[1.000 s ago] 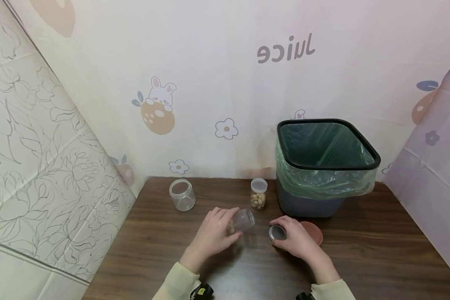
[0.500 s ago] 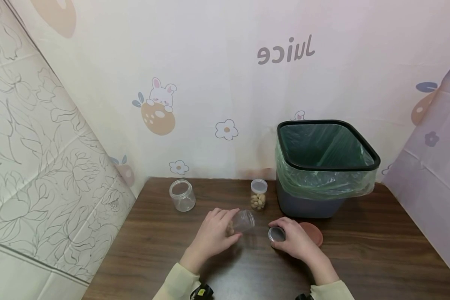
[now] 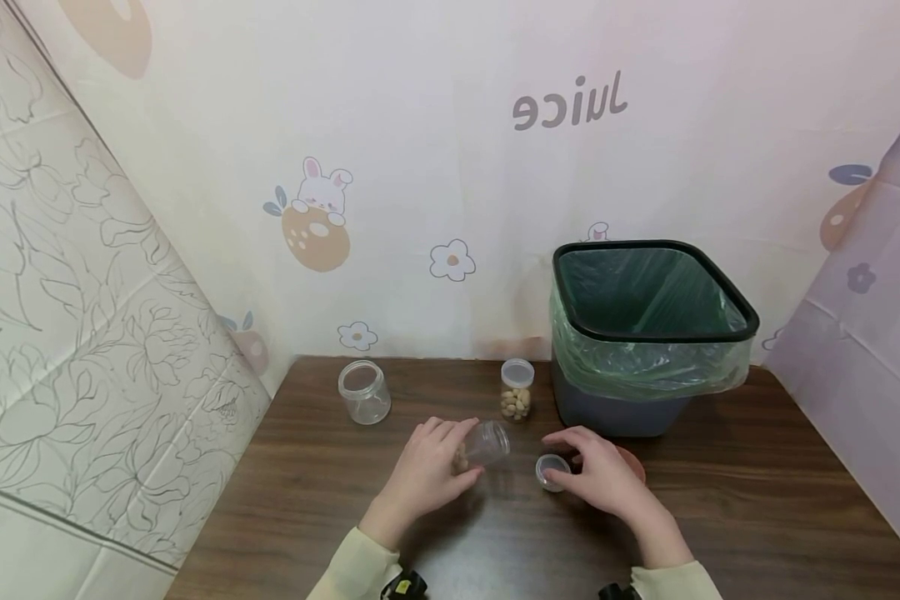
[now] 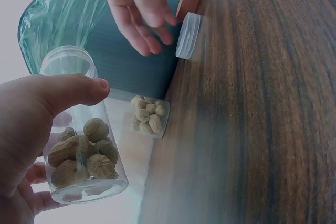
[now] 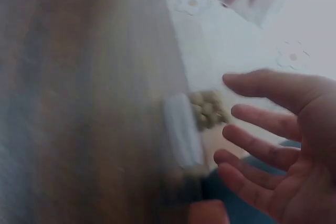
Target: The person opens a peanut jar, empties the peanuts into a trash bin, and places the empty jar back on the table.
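My left hand (image 3: 423,475) grips a clear jar (image 3: 489,442), tilted, its uncapped mouth pointing right. Several peanuts (image 4: 79,156) lie at its bottom in the left wrist view. A clear screw lid (image 3: 548,477) lies on the table beneath my right hand (image 3: 603,477). That hand hovers over the lid with fingers spread and apart from it; the right wrist view, though blurred, shows nothing in the fingers (image 5: 262,145). A capped jar of shelled-looking pale nuts (image 3: 516,400) stands upright behind the two hands.
At the back left stands a wide clear jar (image 3: 365,394) without a lid. A dark bin (image 3: 607,414) lined with a green bag stands at the back right. Partly behind my right hand, a reddish-brown round lid (image 3: 633,463) lies on the wooden table (image 3: 757,500).
My right hand has let go of the clear lid, leaving it on the table, and its fingers have spread as it drew slightly away. My left hand and its jar stay still.
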Demonstrator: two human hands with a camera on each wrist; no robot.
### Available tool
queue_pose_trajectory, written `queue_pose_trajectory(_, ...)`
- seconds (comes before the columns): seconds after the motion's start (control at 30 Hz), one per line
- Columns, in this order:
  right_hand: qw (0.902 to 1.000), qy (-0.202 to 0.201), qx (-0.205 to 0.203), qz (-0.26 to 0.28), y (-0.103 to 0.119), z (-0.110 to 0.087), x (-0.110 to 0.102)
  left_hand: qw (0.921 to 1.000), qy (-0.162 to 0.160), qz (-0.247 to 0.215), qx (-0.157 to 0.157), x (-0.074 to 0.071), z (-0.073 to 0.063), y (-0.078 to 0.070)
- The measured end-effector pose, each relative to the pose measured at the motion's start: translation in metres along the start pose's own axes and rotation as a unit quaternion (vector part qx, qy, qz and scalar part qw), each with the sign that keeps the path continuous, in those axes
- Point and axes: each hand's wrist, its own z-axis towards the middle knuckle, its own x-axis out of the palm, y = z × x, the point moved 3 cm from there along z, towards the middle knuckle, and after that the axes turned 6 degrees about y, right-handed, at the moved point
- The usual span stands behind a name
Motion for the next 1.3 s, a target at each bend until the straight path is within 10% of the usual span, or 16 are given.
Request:
queue_pose_trajectory(0.43, 0.9944, -0.083, 0.021, 0.061, -0.033, -0.037, -0.074, 0.9999, -0.008, -0.003, 0.006, -0.002, 0.001, 0.001)
queue_pose_trajectory(0.8, 0.9697, -0.154, 0.183, -0.05, -0.066, -0.092, -0.15, 0.9998, -0.015, -0.009, 0.002, -0.004, 0.001, 0.003)
queue_pose_trajectory(1.03, 0.9532, -0.29, 0.073, 0.046, -0.062, -0.088, -0.183, 0.9996, -0.023, -0.014, 0.005, -0.005, 0.0, 0.002)
queue_pose_trajectory(1.3, 0.9581, -0.282, -0.001, 0.051, -0.041, -0.052, -0.22, 0.9996, -0.02, -0.017, 0.006, -0.004, 0.0, 0.002)
